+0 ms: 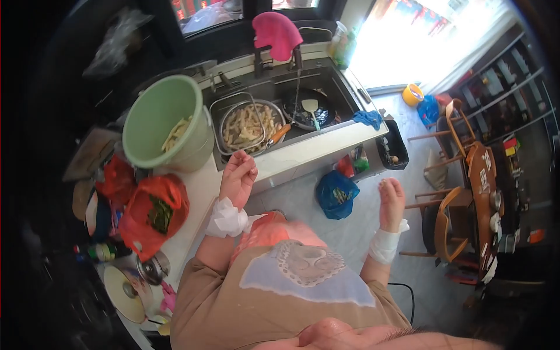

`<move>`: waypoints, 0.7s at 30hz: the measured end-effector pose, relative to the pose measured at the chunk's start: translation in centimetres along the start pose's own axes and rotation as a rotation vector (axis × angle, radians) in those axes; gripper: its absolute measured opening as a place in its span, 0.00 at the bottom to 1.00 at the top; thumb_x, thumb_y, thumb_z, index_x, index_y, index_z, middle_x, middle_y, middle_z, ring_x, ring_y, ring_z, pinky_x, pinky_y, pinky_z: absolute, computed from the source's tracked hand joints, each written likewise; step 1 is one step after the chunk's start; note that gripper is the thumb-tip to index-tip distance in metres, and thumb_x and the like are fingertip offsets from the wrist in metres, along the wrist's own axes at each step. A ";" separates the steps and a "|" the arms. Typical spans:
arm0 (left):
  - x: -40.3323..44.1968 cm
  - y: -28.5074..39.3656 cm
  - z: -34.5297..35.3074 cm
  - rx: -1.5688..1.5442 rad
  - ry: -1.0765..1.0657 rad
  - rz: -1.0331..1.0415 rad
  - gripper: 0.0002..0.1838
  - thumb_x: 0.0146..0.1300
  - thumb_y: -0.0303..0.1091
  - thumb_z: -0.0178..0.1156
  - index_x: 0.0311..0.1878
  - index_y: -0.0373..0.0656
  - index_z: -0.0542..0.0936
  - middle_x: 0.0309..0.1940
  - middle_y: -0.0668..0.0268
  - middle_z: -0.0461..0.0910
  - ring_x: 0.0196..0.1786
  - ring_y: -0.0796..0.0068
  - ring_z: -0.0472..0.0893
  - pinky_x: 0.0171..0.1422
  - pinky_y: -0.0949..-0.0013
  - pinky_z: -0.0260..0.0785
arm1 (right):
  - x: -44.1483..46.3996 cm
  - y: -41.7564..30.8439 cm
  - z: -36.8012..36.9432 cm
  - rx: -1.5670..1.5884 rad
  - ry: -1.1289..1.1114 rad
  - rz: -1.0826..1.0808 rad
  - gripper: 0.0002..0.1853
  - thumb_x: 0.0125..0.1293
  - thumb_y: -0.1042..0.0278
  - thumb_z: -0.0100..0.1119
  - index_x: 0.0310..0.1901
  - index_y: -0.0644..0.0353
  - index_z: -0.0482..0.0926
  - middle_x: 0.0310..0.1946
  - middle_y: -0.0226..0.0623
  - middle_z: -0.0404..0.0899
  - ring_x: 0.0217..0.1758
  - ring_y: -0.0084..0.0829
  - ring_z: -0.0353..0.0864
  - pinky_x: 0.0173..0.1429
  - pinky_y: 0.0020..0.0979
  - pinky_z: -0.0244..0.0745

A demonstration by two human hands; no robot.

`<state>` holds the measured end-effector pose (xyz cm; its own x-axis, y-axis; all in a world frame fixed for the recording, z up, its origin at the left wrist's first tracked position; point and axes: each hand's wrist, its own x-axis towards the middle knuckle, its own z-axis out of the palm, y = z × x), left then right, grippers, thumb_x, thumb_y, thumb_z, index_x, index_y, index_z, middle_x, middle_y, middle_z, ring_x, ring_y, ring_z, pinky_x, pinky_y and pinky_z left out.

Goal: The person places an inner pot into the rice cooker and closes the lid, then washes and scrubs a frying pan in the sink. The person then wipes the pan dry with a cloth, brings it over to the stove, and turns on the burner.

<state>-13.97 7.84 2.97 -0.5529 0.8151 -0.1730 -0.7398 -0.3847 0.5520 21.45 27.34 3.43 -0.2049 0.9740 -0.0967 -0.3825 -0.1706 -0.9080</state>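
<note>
My left hand [238,172] is raised by the counter's front edge, near the sink, fingers curled in and nothing visible in them. My right hand [392,197] hangs in the air over the floor, its fingertips drawn together and no object showing. White wrapping circles both wrists. In the sink's left side, a metal bowl [226,137] holds pale cut strips of food [248,123], with a wire rack partly over it. An orange-handled tool [279,135] rests at its rim. Beyond it, water runs from the tap into a dark wok [297,119] with a pale spatula [310,105].
A green bucket [137,137] with more strips stands left of the sink, beside a red bag of greens [137,213]. A blue bag [337,195] and a black bin [393,140] stand on the floor. Wooden chairs [446,227] and a table [484,198] are at right.
</note>
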 end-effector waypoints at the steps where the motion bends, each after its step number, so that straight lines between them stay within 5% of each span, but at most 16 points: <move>1: 2.3 -0.5 0.1 -0.009 0.058 -0.042 0.09 0.66 0.20 0.58 0.45 0.45 0.74 0.34 0.71 0.73 0.35 0.81 0.73 0.40 0.77 0.70 | 0.9 0.9 1.0 -0.048 -0.027 0.048 0.05 0.68 0.74 0.60 0.44 0.61 0.78 0.40 0.31 0.80 0.44 0.22 0.79 0.52 0.24 0.74; 3: 6.8 -1.8 0.6 0.042 0.149 -0.103 0.05 0.67 0.29 0.63 0.43 0.48 0.76 0.30 0.74 0.77 0.32 0.83 0.77 0.36 0.77 0.73 | 3.4 2.8 3.1 -0.154 -0.091 0.107 0.06 0.68 0.74 0.60 0.44 0.63 0.79 0.38 0.30 0.80 0.42 0.19 0.78 0.48 0.23 0.75; 11: 24.8 -8.9 1.2 0.251 0.372 -0.139 0.06 0.68 0.37 0.63 0.41 0.49 0.76 0.30 0.75 0.77 0.33 0.84 0.77 0.36 0.78 0.74 | 20.0 10.9 11.5 -0.454 -0.317 0.088 0.08 0.67 0.71 0.62 0.44 0.66 0.81 0.36 0.31 0.82 0.40 0.22 0.80 0.48 0.24 0.75; 13: 29.9 -11.1 1.4 0.244 0.420 -0.140 0.06 0.68 0.37 0.63 0.41 0.49 0.76 0.32 0.73 0.79 0.33 0.83 0.78 0.36 0.77 0.75 | 25.0 14.5 14.4 -0.295 -0.429 0.168 0.09 0.67 0.70 0.61 0.45 0.66 0.81 0.38 0.32 0.83 0.42 0.22 0.81 0.50 0.25 0.77; 18: 38.4 -15.4 0.6 0.119 0.527 -0.188 0.08 0.71 0.36 0.59 0.49 0.46 0.77 0.42 0.68 0.81 0.42 0.78 0.79 0.47 0.70 0.76 | 34.4 23.2 20.6 0.202 -0.253 0.734 0.09 0.68 0.71 0.61 0.45 0.64 0.79 0.40 0.33 0.81 0.43 0.24 0.80 0.50 0.25 0.77; 19: 39.7 -15.6 0.5 0.159 0.526 -0.174 0.15 0.72 0.38 0.56 0.57 0.43 0.75 0.52 0.63 0.77 0.55 0.73 0.77 0.63 0.66 0.71 | 35.7 24.0 21.7 0.211 -0.252 0.748 0.09 0.68 0.71 0.61 0.45 0.64 0.79 0.40 0.33 0.81 0.43 0.24 0.80 0.50 0.25 0.77; 21: 41.8 -15.9 0.7 0.155 0.556 -0.132 0.14 0.73 0.36 0.55 0.57 0.42 0.75 0.53 0.63 0.78 0.54 0.72 0.78 0.60 0.67 0.73 | 37.7 25.6 23.2 0.306 -0.193 0.753 0.09 0.67 0.71 0.61 0.46 0.64 0.78 0.40 0.32 0.80 0.43 0.25 0.79 0.48 0.25 0.75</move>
<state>-25.05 48.33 -12.46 -0.6091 0.4859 -0.6268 -0.7744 -0.1939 0.6022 -17.00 56.27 -13.97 -0.6436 0.5459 -0.5365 -0.3043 -0.8257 -0.4750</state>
